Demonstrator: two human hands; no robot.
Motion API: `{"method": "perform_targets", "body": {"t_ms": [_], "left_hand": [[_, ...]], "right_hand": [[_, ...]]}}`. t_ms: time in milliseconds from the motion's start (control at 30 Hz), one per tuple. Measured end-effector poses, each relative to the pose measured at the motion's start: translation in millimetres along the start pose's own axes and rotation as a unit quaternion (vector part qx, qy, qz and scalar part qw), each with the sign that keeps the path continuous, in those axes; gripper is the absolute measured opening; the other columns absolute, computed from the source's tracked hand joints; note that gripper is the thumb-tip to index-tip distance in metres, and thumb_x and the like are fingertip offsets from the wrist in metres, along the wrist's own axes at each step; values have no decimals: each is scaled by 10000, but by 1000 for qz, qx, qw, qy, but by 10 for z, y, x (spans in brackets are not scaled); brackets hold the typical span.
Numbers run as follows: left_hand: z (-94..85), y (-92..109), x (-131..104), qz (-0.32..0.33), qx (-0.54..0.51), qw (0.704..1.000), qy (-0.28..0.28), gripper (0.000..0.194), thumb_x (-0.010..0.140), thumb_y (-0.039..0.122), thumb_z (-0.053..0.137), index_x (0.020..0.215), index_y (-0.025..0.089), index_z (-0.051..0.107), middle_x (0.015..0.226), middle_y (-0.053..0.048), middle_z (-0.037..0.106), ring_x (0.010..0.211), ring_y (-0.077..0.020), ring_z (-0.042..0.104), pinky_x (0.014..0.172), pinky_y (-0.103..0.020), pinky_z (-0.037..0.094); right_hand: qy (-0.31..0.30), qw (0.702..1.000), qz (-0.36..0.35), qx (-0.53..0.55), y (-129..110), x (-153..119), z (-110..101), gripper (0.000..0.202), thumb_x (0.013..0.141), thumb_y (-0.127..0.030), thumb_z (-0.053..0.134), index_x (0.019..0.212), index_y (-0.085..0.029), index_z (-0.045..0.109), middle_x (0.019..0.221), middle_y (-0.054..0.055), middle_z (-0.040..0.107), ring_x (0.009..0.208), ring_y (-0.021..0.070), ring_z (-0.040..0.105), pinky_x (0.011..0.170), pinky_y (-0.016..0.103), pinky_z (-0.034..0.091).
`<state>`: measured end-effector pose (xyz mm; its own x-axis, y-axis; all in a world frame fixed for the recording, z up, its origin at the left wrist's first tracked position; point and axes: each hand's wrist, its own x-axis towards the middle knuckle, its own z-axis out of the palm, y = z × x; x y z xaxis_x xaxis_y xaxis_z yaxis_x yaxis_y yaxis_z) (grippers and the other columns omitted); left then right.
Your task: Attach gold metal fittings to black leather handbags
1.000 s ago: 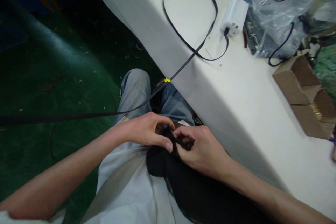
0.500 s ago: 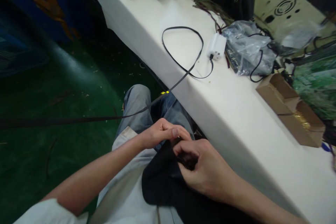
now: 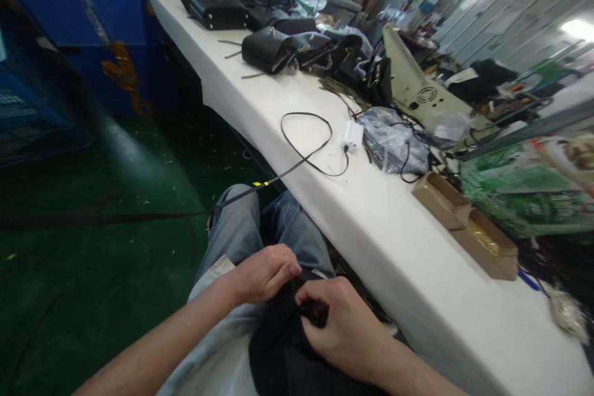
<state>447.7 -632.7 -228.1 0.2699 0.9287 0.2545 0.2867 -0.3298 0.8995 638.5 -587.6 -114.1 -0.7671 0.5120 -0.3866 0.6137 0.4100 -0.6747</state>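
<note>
A black piece of soft, leather-like material (image 3: pixel 278 346) lies across my lap, partly covered by my hands. My left hand (image 3: pixel 271 272) is closed at its upper edge, thumb pressed against curled fingers. Close beside it on the right, my right hand (image 3: pixel 348 322) pinches the same black piece, its thumb and forefinger forming a ring around a dark fold. Whatever small part sits between the fingertips is hidden. A black cable with a yellow mark (image 3: pixel 241 195) runs across in front of my knees.
On the white table (image 3: pixel 371 229) stand a white power adapter (image 3: pixel 352 135), a crumpled plastic bag (image 3: pixel 394 142) and a cardboard box (image 3: pixel 487 244) with gold-coloured bits. Several black handbags (image 3: pixel 266 49) sit farther back. A blue bin (image 3: pixel 93 18) stands at the left.
The view has tilted up, bringing more of the table and room into sight. My left fingers, earlier stretched toward my right hand, are now drawn in. Both hands remain at the black piece.
</note>
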Motion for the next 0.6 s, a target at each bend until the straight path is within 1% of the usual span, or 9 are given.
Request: {"method": "perform_targets", "body": {"t_ms": [67,133,233,300,367,433,467,533,600], "left_hand": [[77,7,-56,-3,-11,1000,-3,725,1151,619,93,800,209,577,785,-50,609,784,-209,570,792,-348,479],[138,47,-111,-26,-42,999,-10,734,1147,647,127,865,193,630,848,-63,652,810,-211,608,797,-337,494],[178,155,-199,-75,-81,993,-32,589,1136,644,341,1034,200,715,1026,-90,736,964,-250,683,936,-355,534],[183,202,-267,-106,-88,990,-34,498,1123,605,419,1104,242,758,1118,-95,766,1071,-285,704,1021,-382,548],[185,182,-340,-134,-88,987,-28,472,1095,619,460,1114,288,797,1165,-92,787,1151,-326,712,1068,-424,570],[176,87,-401,-159,-87,983,-9,482,1030,695,530,1092,322,830,1178,-84,807,1221,-371,713,1099,-473,592],[161,22,-417,-168,-93,981,4,506,981,749,567,1089,338,841,1145,-78,818,1225,-387,715,1097,-489,606],[105,-108,-396,-171,-112,979,24,594,891,855,586,1062,355,858,1010,-67,828,1119,-396,745,996,-489,666],[26,-199,-281,-154,-120,981,1,647,809,915,604,1028,364,864,860,-51,808,973,-385,765,838,-466,704]], "right_hand": [[27,999,24,-7,55,1,38,166,749,-61,645,802,-165,763,665,-25,667,614,132,591,587,242,364],[58,997,42,-16,126,20,72,176,758,-72,646,814,-159,789,681,-2,715,618,144,616,582,246,372],[76,995,55,-44,199,65,106,165,757,-96,653,800,-155,802,715,29,769,638,156,651,584,251,376],[73,993,61,-67,196,93,116,161,757,-127,661,815,-163,806,744,45,794,651,165,677,581,253,378],[57,992,69,-88,159,116,117,163,770,-186,672,850,-172,813,778,66,814,652,180,702,563,254,383],[30,990,75,-117,115,154,117,191,794,-263,674,884,-181,822,809,91,829,660,212,733,548,265,396],[12,988,72,-136,102,187,120,217,807,-303,668,902,-186,825,822,102,835,672,234,750,544,274,405],[-27,982,62,-175,112,294,141,292,837,-386,653,977,-197,828,851,112,843,699,280,775,535,294,425],[-73,978,48,-192,181,452,175,388,865,-490,651,1069,-201,811,891,116,847,687,301,775,493,302,435]]}}
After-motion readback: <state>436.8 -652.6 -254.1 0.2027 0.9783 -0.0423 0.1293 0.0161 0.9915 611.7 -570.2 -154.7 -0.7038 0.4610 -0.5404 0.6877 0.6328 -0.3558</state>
